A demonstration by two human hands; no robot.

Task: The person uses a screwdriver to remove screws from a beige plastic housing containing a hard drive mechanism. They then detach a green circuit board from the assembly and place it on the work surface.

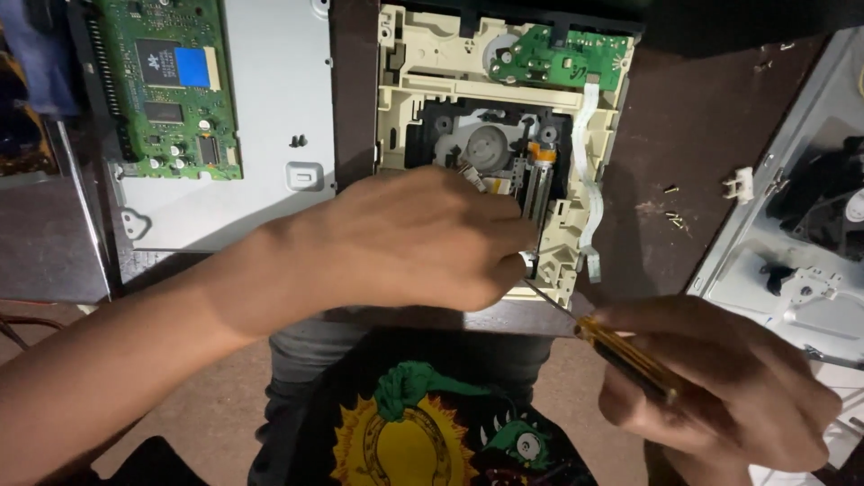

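The cream plastic disc-drive mechanism, light and judged fragile, is pinned at its edge by the closed left hand; the yellow-handled screwdriver is gripped in the right hand.

A cream plastic disc-drive mechanism lies flat on the dark table, its round spindle hub exposed at the centre. A yellow-handled screwdriver slants from near right, its thin tip touching the mechanism's near edge.
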